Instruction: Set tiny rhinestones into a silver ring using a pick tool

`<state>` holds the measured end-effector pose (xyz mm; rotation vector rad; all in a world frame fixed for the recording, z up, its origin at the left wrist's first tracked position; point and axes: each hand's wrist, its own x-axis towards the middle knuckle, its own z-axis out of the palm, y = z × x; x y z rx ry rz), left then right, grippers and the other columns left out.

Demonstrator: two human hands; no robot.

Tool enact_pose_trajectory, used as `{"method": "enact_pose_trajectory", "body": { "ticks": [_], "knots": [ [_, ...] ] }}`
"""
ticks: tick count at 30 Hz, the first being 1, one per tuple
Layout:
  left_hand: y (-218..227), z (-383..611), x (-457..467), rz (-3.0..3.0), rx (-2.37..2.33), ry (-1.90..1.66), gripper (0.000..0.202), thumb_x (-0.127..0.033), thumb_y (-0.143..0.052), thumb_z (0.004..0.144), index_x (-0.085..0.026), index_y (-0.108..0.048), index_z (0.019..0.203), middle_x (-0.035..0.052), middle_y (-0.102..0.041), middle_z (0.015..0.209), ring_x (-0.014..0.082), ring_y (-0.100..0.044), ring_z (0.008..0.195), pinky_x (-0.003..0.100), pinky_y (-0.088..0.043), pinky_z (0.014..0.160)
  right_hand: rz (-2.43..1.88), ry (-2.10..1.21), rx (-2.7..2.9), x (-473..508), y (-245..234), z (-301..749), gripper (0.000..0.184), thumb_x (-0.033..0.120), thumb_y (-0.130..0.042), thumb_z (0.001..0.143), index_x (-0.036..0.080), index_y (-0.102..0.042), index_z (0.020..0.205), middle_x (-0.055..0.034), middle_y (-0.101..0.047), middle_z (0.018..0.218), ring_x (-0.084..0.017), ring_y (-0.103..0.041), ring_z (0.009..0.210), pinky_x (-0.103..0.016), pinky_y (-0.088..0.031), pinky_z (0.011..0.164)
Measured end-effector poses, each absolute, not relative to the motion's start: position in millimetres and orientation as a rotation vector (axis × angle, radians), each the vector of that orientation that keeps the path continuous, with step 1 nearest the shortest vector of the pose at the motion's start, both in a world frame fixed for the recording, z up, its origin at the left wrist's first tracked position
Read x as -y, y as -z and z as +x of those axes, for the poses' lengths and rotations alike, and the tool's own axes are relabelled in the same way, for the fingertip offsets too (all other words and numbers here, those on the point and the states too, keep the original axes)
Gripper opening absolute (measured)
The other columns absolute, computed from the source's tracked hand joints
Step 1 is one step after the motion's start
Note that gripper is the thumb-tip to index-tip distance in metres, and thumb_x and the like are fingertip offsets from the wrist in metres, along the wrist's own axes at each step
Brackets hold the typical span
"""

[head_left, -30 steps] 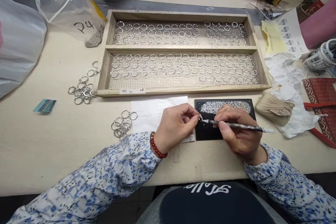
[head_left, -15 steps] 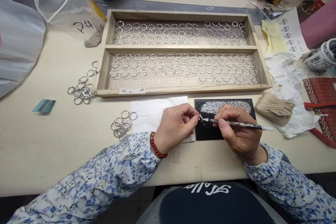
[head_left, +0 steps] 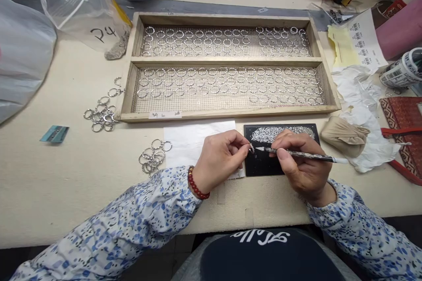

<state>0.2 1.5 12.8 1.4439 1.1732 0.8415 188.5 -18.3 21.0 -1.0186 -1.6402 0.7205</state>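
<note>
Between thumb and forefinger, my left hand [head_left: 220, 156] pinches a small silver ring [head_left: 252, 147] at the left edge of a black tray [head_left: 263, 164]. My right hand [head_left: 301, 162] is closed around a slim patterned pencil-like tool with a white tip [head_left: 310, 155]. Its point faces left, a short gap from the ring. A heap of tiny shiny stones [head_left: 270, 134] lies on the tray, partly covered by my right hand. Under my left hand is a white paper sheet [head_left: 198, 136], and left of it a pile of silver rings [head_left: 153, 156].
Behind my hands stands a wooden frame with a mesh floor [head_left: 231, 117], holding rows of rings. More rings [head_left: 102, 116] lie loose at its left. On the right are a beige cloth bundle [head_left: 344, 136], crumpled tissue [head_left: 379, 153] and red-handled pliers [head_left: 404, 173].
The tool's tip has drawn back to the right, away from the ring, along with my right hand. My left hand keeps its pinch almost in place.
</note>
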Motion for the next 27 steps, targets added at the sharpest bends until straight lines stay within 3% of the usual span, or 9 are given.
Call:
{"method": "enact_pose_trajectory", "body": {
  "ticks": [27],
  "knots": [
    [-13.6,-0.1,-1.2,1.439,-1.176,-0.827,0.007,-0.018,-0.064,0.082,-0.014,-0.067,0.078,0.001,-0.065,0.062,0.0091,-0.057,0.047,0.016,-0.046,0.04,-0.978,-0.732,1.726,16.8,-21.4,188.2,0.018,0.005,-0.058,0.079,0.021,-0.06,0.088,-0.0016,-0.06,0.076,-0.016,-0.058,0.07,-0.037,-0.051,0.064]
  ]
}}
